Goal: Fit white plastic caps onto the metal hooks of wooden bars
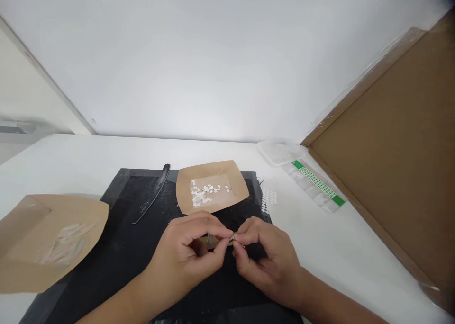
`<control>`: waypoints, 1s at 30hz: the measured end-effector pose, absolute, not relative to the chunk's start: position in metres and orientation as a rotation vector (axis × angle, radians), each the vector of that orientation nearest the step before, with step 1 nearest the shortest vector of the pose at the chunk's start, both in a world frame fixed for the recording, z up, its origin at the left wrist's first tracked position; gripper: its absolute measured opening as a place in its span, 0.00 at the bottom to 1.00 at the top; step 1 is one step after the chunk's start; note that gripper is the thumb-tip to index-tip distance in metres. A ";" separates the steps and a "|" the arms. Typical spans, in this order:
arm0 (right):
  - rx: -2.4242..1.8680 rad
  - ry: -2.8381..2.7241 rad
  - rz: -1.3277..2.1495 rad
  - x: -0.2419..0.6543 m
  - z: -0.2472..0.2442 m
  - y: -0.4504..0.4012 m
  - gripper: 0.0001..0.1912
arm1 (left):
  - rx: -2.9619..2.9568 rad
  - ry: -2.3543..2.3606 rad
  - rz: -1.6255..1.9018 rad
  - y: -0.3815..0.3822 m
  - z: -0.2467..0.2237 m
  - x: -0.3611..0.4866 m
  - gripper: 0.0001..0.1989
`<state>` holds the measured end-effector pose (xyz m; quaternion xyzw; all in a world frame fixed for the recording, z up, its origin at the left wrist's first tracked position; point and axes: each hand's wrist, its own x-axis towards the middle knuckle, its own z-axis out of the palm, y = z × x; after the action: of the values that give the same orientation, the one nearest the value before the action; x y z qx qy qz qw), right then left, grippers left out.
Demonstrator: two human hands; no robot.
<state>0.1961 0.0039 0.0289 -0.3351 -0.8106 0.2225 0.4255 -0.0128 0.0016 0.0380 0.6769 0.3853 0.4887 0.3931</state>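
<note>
Over the black mat (135,257), my left hand (188,253) and my right hand (272,262) meet fingertip to fingertip. Both are closed in a pinch on one small, shiny piece (232,238), too covered by the fingers to name. Behind my left fingers shows part of a tan item with a clear bit on it (210,241); its kind is hidden. Just beyond my hands, a brown paper tray (240,177) holds a clear sheet with many small white oval pieces (202,196).
A black curved file (156,193) lies on the mat. At left stands a larger brown paper tray (21,215) with pale, translucent slivers. On the right are a sheet of white ovals (269,198), a clear compartment box with a green label (318,184), a translucent lid (277,152) and cardboard (398,139).
</note>
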 end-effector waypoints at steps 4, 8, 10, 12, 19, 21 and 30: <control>-0.833 -2.058 0.485 0.196 0.029 0.004 0.09 | 1.753 1.009 1.233 0.001 0.036 -0.013 0.08; -0.835 -2.074 0.434 0.195 0.027 0.004 0.09 | 1.758 1.054 1.197 0.001 0.036 -0.012 0.08; -0.837 -2.079 0.425 0.195 0.027 0.004 0.09 | 1.752 1.068 1.197 0.001 0.036 -0.012 0.08; -0.847 -2.080 0.430 0.195 0.026 0.004 0.09 | 1.754 1.062 1.215 0.001 0.036 -0.011 0.07; -0.881 -2.089 0.458 0.195 0.027 0.003 0.09 | 1.813 1.025 1.279 0.002 0.039 -0.011 0.08; -0.885 -2.093 0.451 0.195 0.026 0.003 0.10 | 1.805 1.032 1.286 0.002 0.039 -0.010 0.08; -0.887 -2.117 0.447 0.194 0.024 0.002 0.10 | 1.793 1.065 1.276 0.001 0.039 -0.009 0.09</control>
<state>0.1945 0.0022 0.0241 -0.3491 -0.8333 0.1759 0.3909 -0.0094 0.0011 0.0391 0.6893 0.4094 0.4905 0.3417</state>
